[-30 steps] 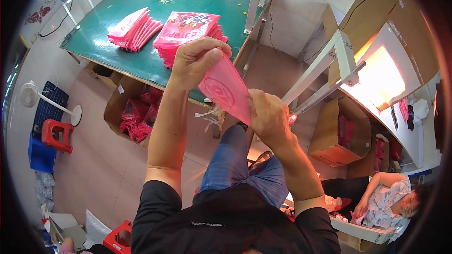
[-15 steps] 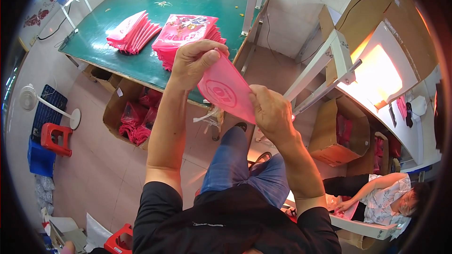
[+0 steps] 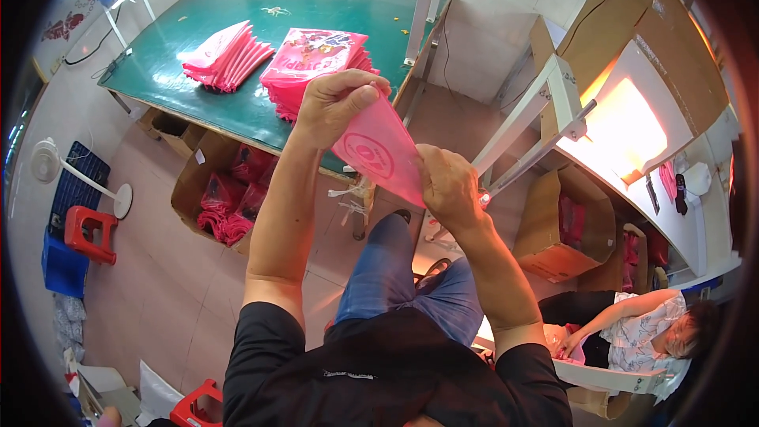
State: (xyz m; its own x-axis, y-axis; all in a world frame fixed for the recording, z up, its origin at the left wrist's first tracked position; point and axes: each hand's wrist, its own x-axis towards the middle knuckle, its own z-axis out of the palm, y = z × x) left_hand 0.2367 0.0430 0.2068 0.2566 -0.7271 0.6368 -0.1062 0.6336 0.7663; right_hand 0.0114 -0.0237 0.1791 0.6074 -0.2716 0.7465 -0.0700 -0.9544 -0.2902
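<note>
Stretched between my hands is a flat pink bag [image 3: 382, 150] with a round printed mark on its side. My left hand [image 3: 340, 107] pinches its upper corner, thumb over fingers. At the lower right end, my right hand [image 3: 451, 183] grips the edge. Behind my left hand, a thick stack of pink printed bags [image 3: 312, 59] lies on the green table [image 3: 379, 16]. A second stack of folded pink bags [image 3: 225, 57] fans out to its left.
Below the table, a cardboard box [image 3: 188, 190] holds pink bundles. A white metal frame [image 3: 526, 122] and a brightly lit panel [image 3: 632, 126] stand right, above another open box [image 3: 553, 241]. A co-worker [image 3: 644, 328] sits at lower right. Red stools [image 3: 89, 233] and a white fan [image 3: 83, 174] are left.
Both hands keep their hold on the pink bag, which has barely shifted. The surroundings have moved slightly in the picture. The co-worker's hand and arm have shifted a little.
</note>
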